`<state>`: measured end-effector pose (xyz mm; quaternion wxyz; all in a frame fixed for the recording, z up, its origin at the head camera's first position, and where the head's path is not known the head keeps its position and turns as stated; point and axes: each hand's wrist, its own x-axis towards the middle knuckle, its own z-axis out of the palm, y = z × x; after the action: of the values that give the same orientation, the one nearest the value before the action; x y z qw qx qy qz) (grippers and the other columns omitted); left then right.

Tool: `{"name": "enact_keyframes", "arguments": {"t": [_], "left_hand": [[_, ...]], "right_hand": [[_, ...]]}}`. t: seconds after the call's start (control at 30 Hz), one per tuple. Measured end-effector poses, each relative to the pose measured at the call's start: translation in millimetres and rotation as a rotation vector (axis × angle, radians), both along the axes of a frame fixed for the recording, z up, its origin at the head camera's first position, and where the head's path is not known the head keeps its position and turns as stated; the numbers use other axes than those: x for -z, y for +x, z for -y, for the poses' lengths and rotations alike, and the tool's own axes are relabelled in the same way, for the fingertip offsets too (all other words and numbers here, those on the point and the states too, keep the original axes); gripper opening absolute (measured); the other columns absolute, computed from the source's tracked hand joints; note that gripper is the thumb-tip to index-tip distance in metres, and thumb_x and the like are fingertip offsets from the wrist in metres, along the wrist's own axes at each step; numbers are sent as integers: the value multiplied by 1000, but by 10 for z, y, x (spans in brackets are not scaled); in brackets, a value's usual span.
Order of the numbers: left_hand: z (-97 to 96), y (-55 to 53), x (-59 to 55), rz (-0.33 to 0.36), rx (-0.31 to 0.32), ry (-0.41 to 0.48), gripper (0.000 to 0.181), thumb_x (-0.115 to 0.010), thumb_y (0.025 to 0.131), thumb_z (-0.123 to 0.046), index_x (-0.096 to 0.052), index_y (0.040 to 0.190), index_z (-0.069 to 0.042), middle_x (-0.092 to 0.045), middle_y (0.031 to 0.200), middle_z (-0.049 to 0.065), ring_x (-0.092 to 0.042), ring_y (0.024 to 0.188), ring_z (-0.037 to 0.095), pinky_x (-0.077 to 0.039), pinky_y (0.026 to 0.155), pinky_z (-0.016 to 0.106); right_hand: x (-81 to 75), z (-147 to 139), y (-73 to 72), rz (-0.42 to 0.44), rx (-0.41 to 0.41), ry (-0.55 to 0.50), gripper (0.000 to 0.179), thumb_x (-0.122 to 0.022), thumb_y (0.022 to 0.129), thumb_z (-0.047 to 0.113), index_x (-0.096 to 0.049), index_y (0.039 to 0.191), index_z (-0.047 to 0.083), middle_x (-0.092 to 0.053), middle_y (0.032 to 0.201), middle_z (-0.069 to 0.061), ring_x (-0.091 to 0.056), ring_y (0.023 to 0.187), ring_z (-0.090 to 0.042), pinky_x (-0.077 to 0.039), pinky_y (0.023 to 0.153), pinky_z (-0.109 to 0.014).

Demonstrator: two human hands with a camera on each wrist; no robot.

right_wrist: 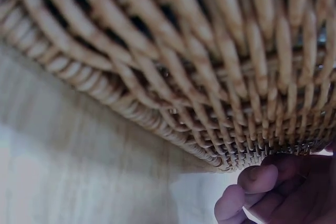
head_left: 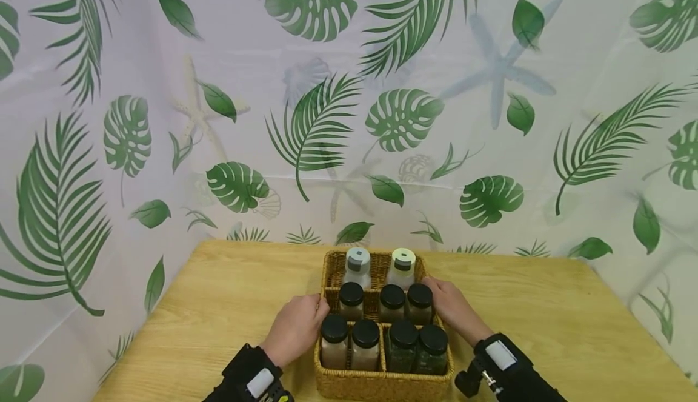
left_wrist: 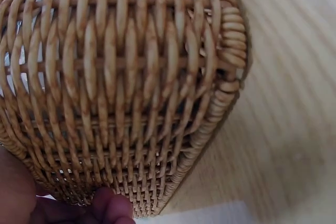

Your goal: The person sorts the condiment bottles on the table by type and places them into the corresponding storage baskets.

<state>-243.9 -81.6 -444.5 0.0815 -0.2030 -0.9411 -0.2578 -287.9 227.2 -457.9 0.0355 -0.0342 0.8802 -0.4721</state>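
A woven wicker basket (head_left: 382,384) with compartments stands on the wooden table. My left hand (head_left: 294,328) grips its left side, and in the left wrist view the fingertips (left_wrist: 113,205) press against the weave. On the opposite side my right hand (head_left: 455,308) holds the basket near its back right part, with curled fingers (right_wrist: 257,179) at the wicker wall in the right wrist view. Two white bottles, one with a pale blue cap (head_left: 358,257) and one with a yellow-green cap (head_left: 403,257), stand in the back compartment. Three black-lidded jars (head_left: 351,296) fill the middle row.
Two front compartments hold more black-lidded jars, pale contents (head_left: 365,347) on the left and dark green (head_left: 402,348) on the right. The table (head_left: 545,311) extends to both sides. Behind it hangs a white leaf-patterned sheet (head_left: 338,208), also along the left and right sides.
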Motion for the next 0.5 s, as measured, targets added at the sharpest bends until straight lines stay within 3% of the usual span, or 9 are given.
{"name": "enact_keyframes", "arguments": {"t": [0.2,0.27,0.4,0.5], "left_hand": [[7,-92,30,-127,62,-78,44,-47,98,-2,-28,61,-18,-19,57,-3,-20,47,10,-19,48,24],[0,-132,31,-140,70,-73,44,-48,97,-2,-27,61,-17,-18,57,-3,-19,47,10,-18,49,24],[-21,-216,34,-109,48,-38,45,-46,98,-3,-24,62,-18,-17,58,-3,-19,47,10,-18,49,24],[-34,-273,34,-54,-11,12,46,-45,100,-7,-25,60,-18,-18,57,-3,-22,45,10,-20,46,23]], "right_hand": [[26,-10,-130,-46,-10,17,46,-35,105,32,-45,65,11,-30,54,1,-29,46,-16,-30,49,-29],[22,-16,-175,-57,-7,38,47,-35,105,32,-46,64,11,-31,55,1,-30,47,-16,-30,49,-29],[1,-24,-254,-77,-17,70,44,-35,105,30,-51,69,10,-33,59,0,-36,52,-16,-32,53,-30],[-7,-15,-311,-79,-35,66,42,-35,105,30,-52,72,9,-34,60,-1,-37,53,-17,-33,55,-31]]}}
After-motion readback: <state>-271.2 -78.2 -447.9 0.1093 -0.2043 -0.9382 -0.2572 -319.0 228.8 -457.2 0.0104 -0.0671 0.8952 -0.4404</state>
